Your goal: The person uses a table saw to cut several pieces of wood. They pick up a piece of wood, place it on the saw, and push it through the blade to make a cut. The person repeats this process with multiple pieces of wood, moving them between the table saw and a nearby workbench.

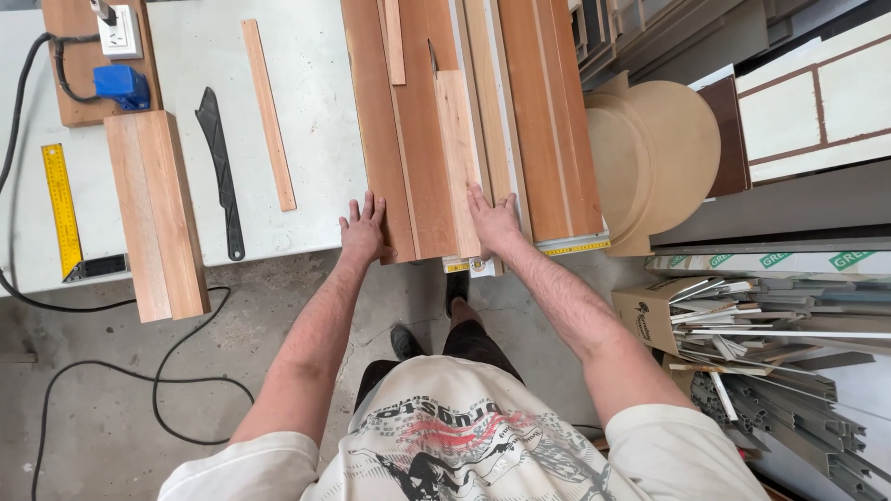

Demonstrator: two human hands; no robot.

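Observation:
Several reddish-brown wooden boards (pixel 408 121) lie side by side along the white workbench (pixel 316 56), their near ends at the bench edge. My left hand (pixel 362 229) rests flat, fingers spread, on the near end of the leftmost board. My right hand (pixel 493 221) lies flat on the near ends of the lighter boards (pixel 458 158) to the right, beside a yellow measuring rule (pixel 574 248) that sticks out under them. Neither hand grips anything.
On the bench to the left lie a thin wood strip (pixel 268 113), a black plastic blade-shaped tool (pixel 221 167), a thick wood block (pixel 156 213), a yellow square (pixel 61 209) and a blue plug with cable (pixel 121 85). Round boards (pixel 650 158) and metal profiles (pixel 789 371) stand at the right.

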